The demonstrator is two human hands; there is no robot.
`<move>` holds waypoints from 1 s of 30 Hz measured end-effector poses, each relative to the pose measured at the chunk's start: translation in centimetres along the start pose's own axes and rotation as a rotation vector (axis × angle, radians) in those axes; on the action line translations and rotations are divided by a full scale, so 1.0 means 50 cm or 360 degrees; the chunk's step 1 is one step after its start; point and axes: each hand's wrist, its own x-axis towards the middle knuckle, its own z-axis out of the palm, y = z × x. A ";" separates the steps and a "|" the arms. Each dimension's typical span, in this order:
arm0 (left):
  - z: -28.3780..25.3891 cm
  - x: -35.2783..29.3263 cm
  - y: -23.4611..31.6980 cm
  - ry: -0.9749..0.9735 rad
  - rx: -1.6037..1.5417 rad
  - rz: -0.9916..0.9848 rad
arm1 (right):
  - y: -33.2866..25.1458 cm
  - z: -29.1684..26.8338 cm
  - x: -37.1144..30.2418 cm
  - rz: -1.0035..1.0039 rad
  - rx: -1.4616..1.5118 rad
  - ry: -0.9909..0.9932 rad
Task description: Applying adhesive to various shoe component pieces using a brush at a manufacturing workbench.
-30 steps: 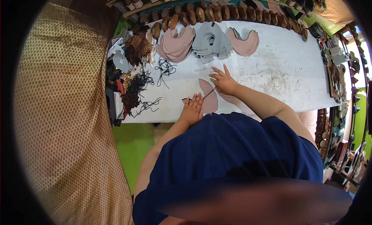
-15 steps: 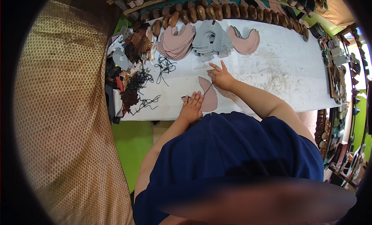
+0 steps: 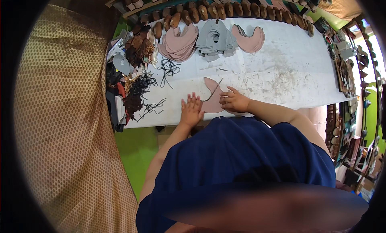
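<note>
A curved pink shoe-upper piece (image 3: 212, 107) lies flat on the table in front of me. Across it runs a thin dark braided cord (image 3: 216, 88), bent into a curve, its upper end sticking out past the inner edge. My left hand (image 3: 191, 110) rests flat at the left side of the piece, fingers spread, the fingertips close to the cord's lower end. On the right side, my right hand (image 3: 236, 101) is open, its fingertips at the edge of the pink piece; its palm hides whatever lies beneath.
Stacks of pink pieces (image 3: 177, 46) and grey pieces (image 3: 206, 46) stand farther back, with another pink stack (image 3: 251, 42) beside them. Wooden shoe lasts (image 3: 234, 10) line the far edge. Black cords (image 3: 169, 68) and scraps (image 3: 138, 52) crowd the left; a short dark strip (image 3: 222, 70) lies mid-table.
My right hand has come nearer to me, from beyond the pink piece to its right edge. My left hand has slid slightly left, off the piece, uncovering the cord's lower part.
</note>
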 end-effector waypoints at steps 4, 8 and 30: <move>-0.051 -0.012 -0.037 0.0000 0.0107 -0.0003 | -0.020 0.010 -0.019 0.0105 -0.0133 -0.0029; -0.045 -0.012 -0.071 0.0228 -0.0049 0.0278 | -0.035 0.034 -0.011 0.0197 -0.0080 0.0093; -0.143 0.016 -0.145 -0.0214 0.0065 0.0126 | -0.059 0.085 0.129 0.1104 0.0059 -0.0082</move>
